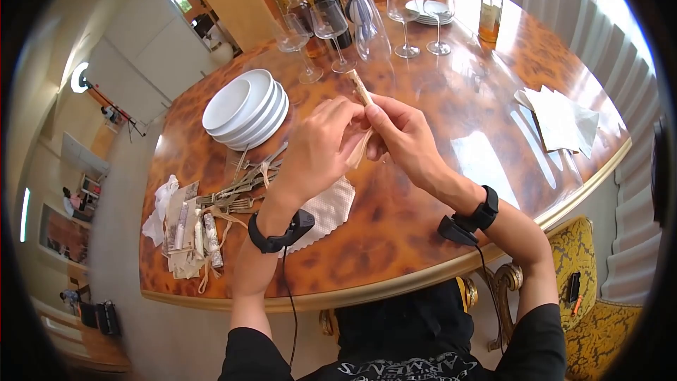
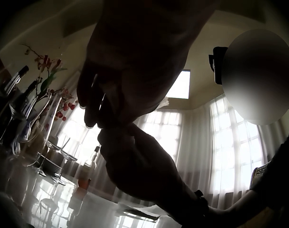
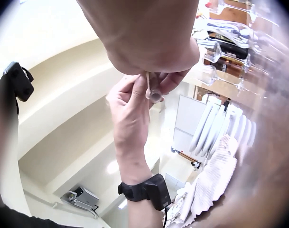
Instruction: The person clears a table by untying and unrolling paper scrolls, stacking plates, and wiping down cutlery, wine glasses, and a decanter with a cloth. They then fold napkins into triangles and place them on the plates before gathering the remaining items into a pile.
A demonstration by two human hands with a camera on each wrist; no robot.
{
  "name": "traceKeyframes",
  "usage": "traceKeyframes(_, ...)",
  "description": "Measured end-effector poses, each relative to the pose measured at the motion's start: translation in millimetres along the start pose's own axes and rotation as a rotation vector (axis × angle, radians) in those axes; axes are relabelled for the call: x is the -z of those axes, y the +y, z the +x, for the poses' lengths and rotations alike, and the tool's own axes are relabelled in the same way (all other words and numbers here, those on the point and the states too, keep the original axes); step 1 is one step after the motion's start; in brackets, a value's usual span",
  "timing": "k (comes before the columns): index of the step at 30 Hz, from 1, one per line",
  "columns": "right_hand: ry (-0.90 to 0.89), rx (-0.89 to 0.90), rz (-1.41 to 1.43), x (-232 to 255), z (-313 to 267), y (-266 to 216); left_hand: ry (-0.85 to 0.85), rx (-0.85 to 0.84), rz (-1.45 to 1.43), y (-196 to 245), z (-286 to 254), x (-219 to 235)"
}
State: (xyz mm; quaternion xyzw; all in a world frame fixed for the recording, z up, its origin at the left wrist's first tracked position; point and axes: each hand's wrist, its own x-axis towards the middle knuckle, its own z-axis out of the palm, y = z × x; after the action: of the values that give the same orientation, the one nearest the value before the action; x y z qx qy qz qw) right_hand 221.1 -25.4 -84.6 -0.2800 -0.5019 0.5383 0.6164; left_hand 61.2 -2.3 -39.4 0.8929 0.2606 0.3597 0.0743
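Observation:
In the head view a thin pale roll (image 1: 359, 87) points up and away between the two hands. The right hand (image 1: 407, 137) grips it, thumb along its side. The left hand (image 1: 321, 142) is close against it, fingers curled round a beige strip (image 1: 360, 149) that hangs below the roll. From the right wrist, the round end of the roll (image 3: 156, 97) shows beside the left hand (image 3: 130, 111). Dark in the left wrist view, the left hand (image 2: 135, 66) is above the right hand (image 2: 137, 164); what they hold is unclear there.
White bowls and plates (image 1: 262, 114) are stacked at left. Forks (image 1: 243, 187), wrapped rolls (image 1: 211, 240) and a pale textured napkin (image 1: 326, 213) lie nearer. Wine glasses (image 1: 330, 22) and bottles (image 1: 489, 14) stand at the back; folded napkins (image 1: 560, 121) lie at right.

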Motion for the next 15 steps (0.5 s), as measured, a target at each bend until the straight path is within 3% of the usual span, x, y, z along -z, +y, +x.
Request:
traceKeyframes(5,-0.046,0.039,-0.040,-15.5,4.9,-29.5,0.118,-0.011,0.063,9.3,2.4,10.2)
traceKeyframes(7,-0.065,0.027,-0.048,-18.9,9.6,-39.9,0.181,0.074,-0.107,11.3,3.6,12.9)
traceKeyframes(8,-0.097,0.009,-0.049,-19.4,12.0,-44.1,0.105,0.161,-0.302,5.6,1.5,15.5)
traceKeyframes(9,-0.129,-0.010,-0.050,-22.4,12.2,-49.0,0.110,0.153,-0.296,7.0,2.9,17.7)
traceKeyframes(11,-0.088,0.036,-0.069,-35.4,9.5,-55.4,0.239,0.238,-0.713,12.6,6.7,20.2)
traceKeyframes(12,-0.043,0.073,-0.085,-42.5,8.2,-58.5,0.133,0.344,-0.950,21.9,6.2,24.7)
traceKeyframes(15,-0.022,0.222,-0.082,-52.8,11.0,-53.2,0.137,0.320,-1.011,26.7,10.7,33.2)
